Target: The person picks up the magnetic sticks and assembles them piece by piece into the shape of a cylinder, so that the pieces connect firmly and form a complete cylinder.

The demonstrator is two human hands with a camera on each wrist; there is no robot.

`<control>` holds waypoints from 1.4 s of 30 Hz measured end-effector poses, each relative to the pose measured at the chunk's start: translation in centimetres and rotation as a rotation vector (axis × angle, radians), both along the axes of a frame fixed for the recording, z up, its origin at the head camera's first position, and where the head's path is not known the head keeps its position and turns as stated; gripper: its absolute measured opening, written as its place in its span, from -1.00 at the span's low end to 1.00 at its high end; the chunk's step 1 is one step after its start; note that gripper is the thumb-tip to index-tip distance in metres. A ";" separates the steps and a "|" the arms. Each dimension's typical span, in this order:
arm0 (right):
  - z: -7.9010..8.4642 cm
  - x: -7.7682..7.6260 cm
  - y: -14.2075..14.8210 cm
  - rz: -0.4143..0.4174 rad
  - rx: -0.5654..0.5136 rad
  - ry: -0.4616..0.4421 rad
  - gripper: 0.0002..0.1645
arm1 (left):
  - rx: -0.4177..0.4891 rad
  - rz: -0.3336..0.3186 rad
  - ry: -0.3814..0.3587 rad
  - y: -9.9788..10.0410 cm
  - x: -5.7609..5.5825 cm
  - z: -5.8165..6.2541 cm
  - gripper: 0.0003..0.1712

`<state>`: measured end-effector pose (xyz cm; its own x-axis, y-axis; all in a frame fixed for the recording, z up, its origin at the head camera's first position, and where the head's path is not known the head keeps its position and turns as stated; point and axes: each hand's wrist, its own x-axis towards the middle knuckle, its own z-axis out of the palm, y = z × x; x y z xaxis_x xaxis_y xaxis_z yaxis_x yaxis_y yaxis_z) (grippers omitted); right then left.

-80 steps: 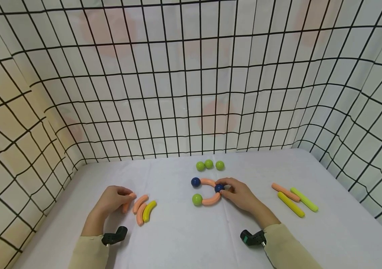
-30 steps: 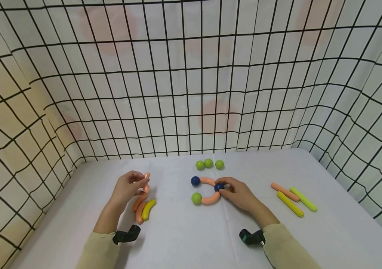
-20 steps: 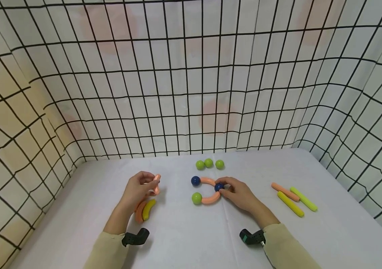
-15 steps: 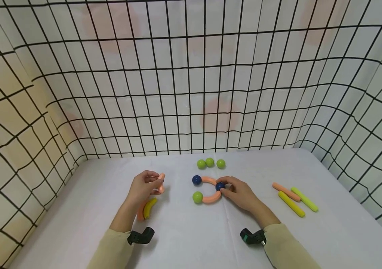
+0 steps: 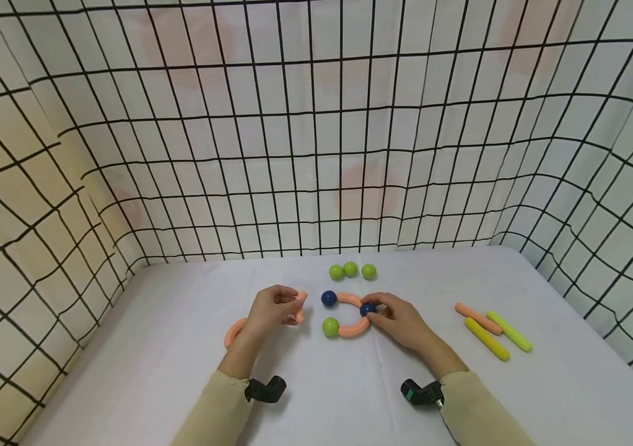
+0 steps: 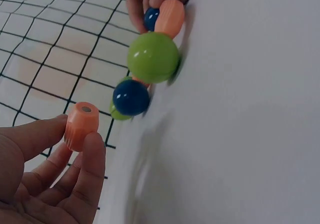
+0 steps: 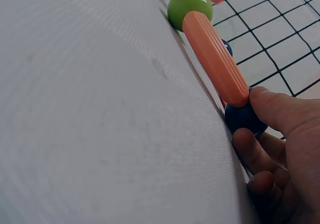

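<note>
Curved orange rod held up just off the gap in a C of balls and rods

Left grip (image 5: 273, 310) pinches the curved orange rod (image 6: 82, 127), clear of the surface (image 5: 344, 396), just left of the gap; touching neither end ball; right grip (image 5: 399, 320) holds the right-hand blue ball (image 5: 368, 309), where 2 orange rods (image 5: 354, 328) meet; ends of the C are the far blue ball (image 5: 329, 298) and the near green ball (image 5: 330, 327); step looks like bridging those 2; best, I'd judge, to hold the right side steady, bow the rod leftward, lower it level, seat 1 end, then the other; left wrist view shows a grey disc (image 6: 86, 109) in the rod's end, maybe a magnet, so meet each ball squarely; rushing could knock a ball loose; 3 spare green balls (image 5: 350, 269) sit behind.
</note>
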<state>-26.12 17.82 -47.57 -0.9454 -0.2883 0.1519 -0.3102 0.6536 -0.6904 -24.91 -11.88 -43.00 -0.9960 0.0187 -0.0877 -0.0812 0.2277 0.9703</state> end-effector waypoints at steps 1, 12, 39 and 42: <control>0.0 0.0 0.0 0.001 -0.001 0.000 -0.61 | -0.002 -0.002 -0.001 0.2 -0.1 -0.1 -0.64; 0.0 -0.1 -0.2 -0.008 -0.009 -0.007 -0.61 | 0.034 0.014 0.007 1.8 -0.7 -0.9 -0.62; 0.1 0.1 -0.2 -0.007 -0.016 0.007 -0.65 | -0.021 0.100 0.024 3.5 -0.7 -2.7 -0.67; 0.2 0.1 -0.2 -0.004 -0.008 0.005 -0.65 | -0.028 0.094 0.021 3.5 -0.7 -2.7 -0.67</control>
<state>-26.02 17.65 -47.42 -0.9457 -0.2834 0.1590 -0.3112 0.6492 -0.6940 -25.64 -8.38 -45.66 -0.9948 -0.0772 -0.0659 -0.0831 0.2466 0.9655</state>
